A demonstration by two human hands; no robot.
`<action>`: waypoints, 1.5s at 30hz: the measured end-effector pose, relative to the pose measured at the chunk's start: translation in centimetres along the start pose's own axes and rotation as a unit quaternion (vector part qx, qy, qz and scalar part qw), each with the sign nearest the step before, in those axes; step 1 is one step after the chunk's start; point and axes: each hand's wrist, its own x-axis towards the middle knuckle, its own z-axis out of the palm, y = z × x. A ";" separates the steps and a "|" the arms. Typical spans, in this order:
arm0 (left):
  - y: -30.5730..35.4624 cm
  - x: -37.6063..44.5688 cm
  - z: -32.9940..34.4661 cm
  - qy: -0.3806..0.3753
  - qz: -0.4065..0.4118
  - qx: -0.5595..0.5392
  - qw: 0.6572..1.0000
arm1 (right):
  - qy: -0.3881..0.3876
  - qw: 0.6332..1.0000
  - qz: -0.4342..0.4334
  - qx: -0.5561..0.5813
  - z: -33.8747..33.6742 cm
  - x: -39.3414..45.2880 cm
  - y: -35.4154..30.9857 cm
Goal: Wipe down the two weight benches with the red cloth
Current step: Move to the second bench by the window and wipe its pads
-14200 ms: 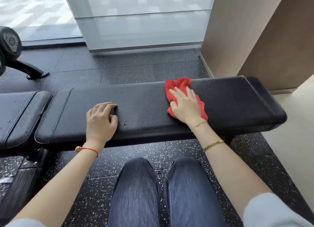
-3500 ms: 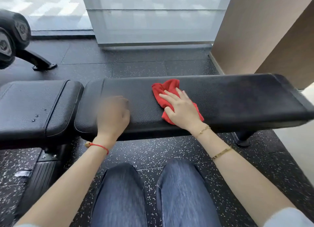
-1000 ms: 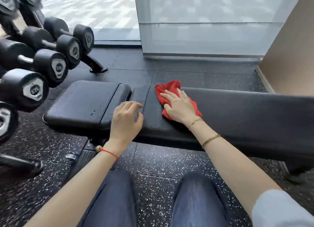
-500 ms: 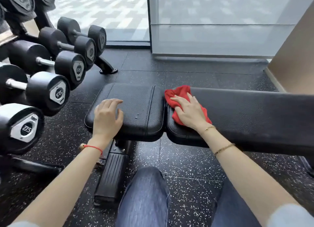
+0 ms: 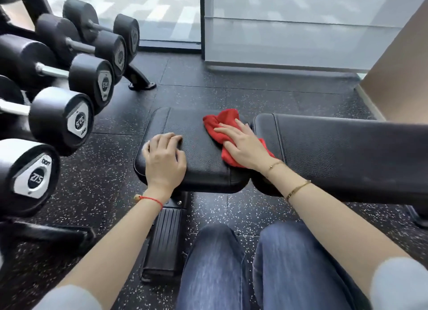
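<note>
Right hand [image 5: 244, 146]: lying flat and open, pressing red cloth [image 5: 223, 126] onto seat pad [image 5: 203, 163] (for wiping). Left hand [image 5: 165, 158]: resting loosely curled, empty, bracing the pad's end.

cloth [image 5: 220, 129]: red, under your right hand [image 5: 243, 145]
bench pads [image 5: 203, 166]: black, grained
floor [image 5: 254, 94]: black with white specks
your jeans [image 5: 215, 270]: dark blue
wrist string [image 5: 151, 199]: red
dumbbells [image 5: 58, 119]: black, silver labels

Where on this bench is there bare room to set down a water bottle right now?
The long back pad, right of the right hand and red cloth, is bare. On the seat pad, only a strip between the left hand and the cloth is free. The dumbbell rack crowds the left.
</note>
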 end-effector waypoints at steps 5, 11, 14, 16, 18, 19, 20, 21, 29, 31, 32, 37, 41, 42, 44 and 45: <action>-0.3 0.0 0.1 0.010 -0.001 -0.007 1.000 | -0.016 0.996 -0.085 -0.032 1.1 -2.0 -0.7; -0.1 0.0 -0.2 0.008 -0.002 -0.012 1.000 | -0.023 0.996 -0.081 -0.033 0.5 -1.6 0.9; 0.0 -0.1 -0.3 -0.002 -0.003 -0.011 1.000 | 0.008 0.999 0.039 -0.029 0.6 2.9 0.1; 0.0 0.0 -0.3 -0.008 -0.003 -0.007 1.000 | 0.010 0.997 0.048 -0.061 1.1 4.2 -0.8; -0.1 0.1 -0.3 -0.010 -0.006 -0.005 1.000 | 0.003 0.997 0.006 -0.075 1.7 3.3 -1.8; -0.1 0.1 -0.3 -0.011 -0.007 -0.004 1.000 | 0.000 0.997 -0.021 -0.077 2.0 2.1 -2.3; -0.1 0.1 -0.3 -0.012 -0.007 -0.002 1.000 | -0.003 0.996 -0.047 -0.079 2.3 0.6 -2.7; 0.0 0.1 -0.3 -0.014 -0.006 -0.001 1.000 | -0.006 0.994 -0.069 -0.084 2.5 -0.8 -3.1; 0.4 -0.2 -0.5 -0.028 -0.010 0.000 1.000 | 0.007 0.993 -0.051 -0.105 2.7 -1.7 -2.4; 0.5 -0.2 -0.6 -0.033 -0.009 0.000 0.999 | 0.014 0.995 0.008 -0.099 2.5 1.2 -2.6; 0.5 -0.2 -0.7 -0.037 -0.007 0.000 0.999 | 0.016 0.994 0.024 -0.104 2.4 2.2 -2.8; 0.1 0.3 -1.0 -0.032 -0.008 -0.018 0.999 | -0.009 0.990 -0.110 -0.092 2.6 -1.1 -3.9; -1.1 0.4 -1.1 -0.006 0.019 0.007 1.000 | -0.030 0.987 -0.139 -0.077 1.6 -3.4 -1.6; -1.3 0.4 -1.1 -0.005 0.026 0.010 1.000 | -0.020 0.992 -0.104 -0.066 1.2 -2.7 -0.8; -1.7 0.6 -1.0 -0.007 0.040 0.019 0.999 | 0.008 0.998 -0.015 -0.057 0.7 -0.2 0.6; -1.8 0.6 -1.0 -0.007 0.042 0.023 0.999 | 0.017 0.998 0.028 -0.057 0.5 1.4 1.0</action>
